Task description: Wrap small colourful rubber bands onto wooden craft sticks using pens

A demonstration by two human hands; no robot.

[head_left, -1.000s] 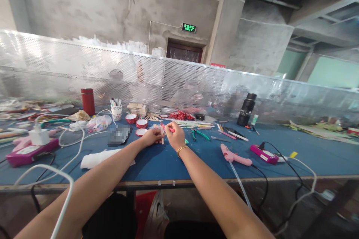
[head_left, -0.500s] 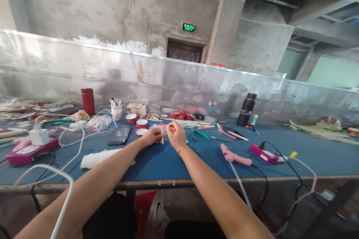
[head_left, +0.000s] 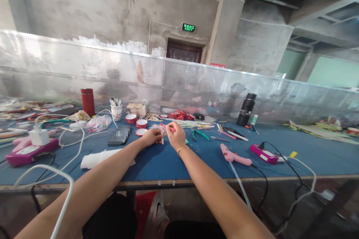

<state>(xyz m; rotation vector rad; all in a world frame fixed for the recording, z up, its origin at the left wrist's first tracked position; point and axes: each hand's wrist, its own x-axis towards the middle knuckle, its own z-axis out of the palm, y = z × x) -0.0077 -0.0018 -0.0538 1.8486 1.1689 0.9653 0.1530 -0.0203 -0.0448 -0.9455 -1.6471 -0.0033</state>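
Note:
My left hand [head_left: 152, 137] is closed on a small pale wooden craft stick [head_left: 162, 140], held upright above the blue table. The stick's upper end looks pink-red. Close beside it, my right hand [head_left: 177, 134] grips a pink-red pen [head_left: 173, 130], its front end turned toward the stick. My fingers hide part of both things, and whether the pen touches the stick I cannot tell. Small colourful bits lie just behind my hands. White-topped red lids or tins [head_left: 141, 123] stand beyond my left hand. Green-handled pliers [head_left: 201, 134] lie to the right of my right hand.
A pink glue gun [head_left: 235, 155] and a purple power strip [head_left: 264, 154] lie at the right, with cables over the table edge. At the left are a white paper roll [head_left: 98, 158], another power strip [head_left: 32, 151] and a red flask [head_left: 88, 102]. A perforated metal screen [head_left: 151, 82] borders the back.

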